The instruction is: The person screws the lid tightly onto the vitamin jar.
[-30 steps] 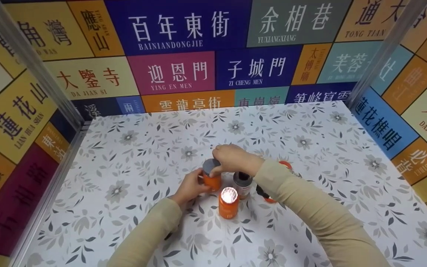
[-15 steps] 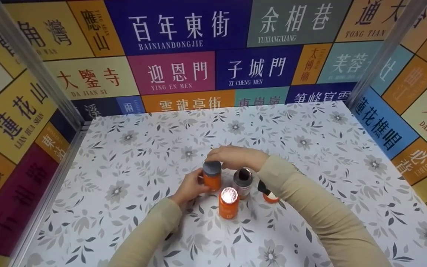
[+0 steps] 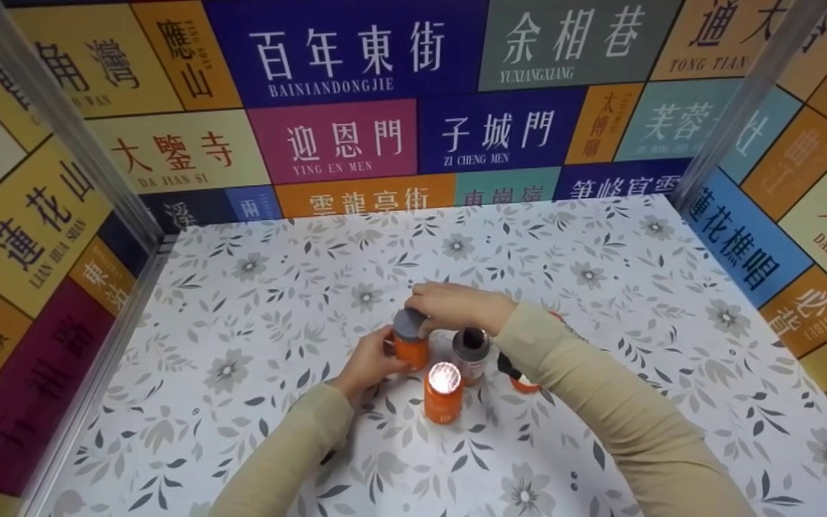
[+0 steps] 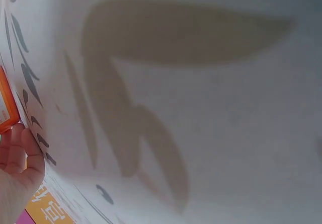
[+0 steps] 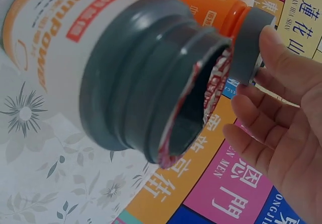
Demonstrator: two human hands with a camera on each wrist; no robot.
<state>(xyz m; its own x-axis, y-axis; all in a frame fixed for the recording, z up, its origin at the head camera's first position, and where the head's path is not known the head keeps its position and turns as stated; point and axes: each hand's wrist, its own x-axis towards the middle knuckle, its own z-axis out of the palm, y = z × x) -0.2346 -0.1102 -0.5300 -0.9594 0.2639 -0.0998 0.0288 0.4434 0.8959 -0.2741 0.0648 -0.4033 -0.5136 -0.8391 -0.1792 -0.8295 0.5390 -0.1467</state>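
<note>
My left hand (image 3: 369,362) grips an upright orange bottle (image 3: 412,354) low on its body; the left wrist view catches the fingertips against the orange side (image 4: 7,103). On top of that bottle sits a grey screw lid (image 3: 406,324). My right hand (image 3: 460,305) holds the lid from above, and in the right wrist view its thumb and fingers are at the lid's edge (image 5: 247,48). Beside it stands a grey-necked bottle (image 3: 471,353), uncapped, with torn foil round its mouth. Nearer the front is another orange bottle (image 3: 443,403) with shiny silver foil over its top.
An orange ring-shaped cap (image 3: 526,385) and a black object (image 3: 506,365) lie under the right forearm, partly hidden. Another orange edge (image 3: 555,316) shows behind the sleeve. Flowered cloth (image 3: 270,301) covers the table, and sign-printed panels (image 3: 342,143) enclose its back and sides.
My right hand shifts and turns about the lid: half a second ago the thumb was out of sight, now it lies on the lid's near side. The left hand and bottles stay put.
</note>
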